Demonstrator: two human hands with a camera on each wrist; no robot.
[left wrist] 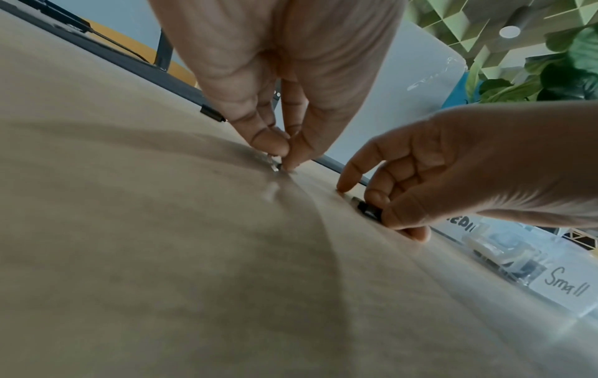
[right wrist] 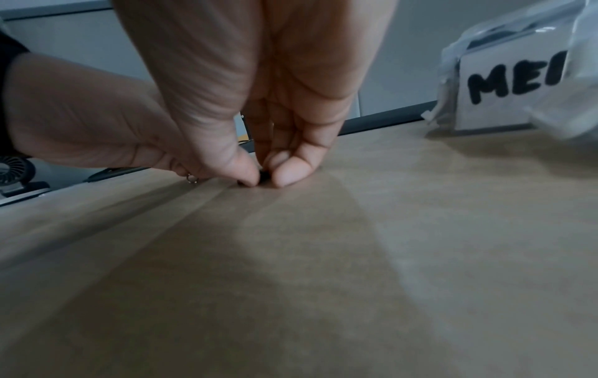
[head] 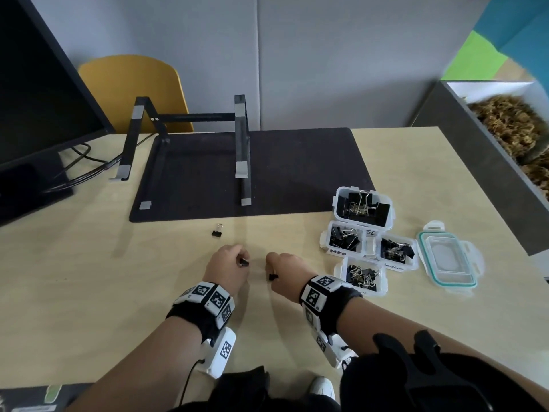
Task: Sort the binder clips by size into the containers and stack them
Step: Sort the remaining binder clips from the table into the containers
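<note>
A dark desk mat [head: 297, 173] lies on the light wooden table [head: 89, 263], reaching its far edge. A black laptop stand [head: 190, 144] with grey pads sits partly on the mat, its left leg off it. A black monitor [head: 38, 99] stands at the far left, with cables [head: 80, 171] trailing beside its base. Behind the table is a yellow chair [head: 130, 84] against a grey wall. To the right stands a grey planter box [head: 490, 162] filled with brown moss-like material.

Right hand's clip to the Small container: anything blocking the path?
Nothing visible. The right hand pinches a clip at the table; bare tabletop lies between it and the open Small container just to its right.
</note>
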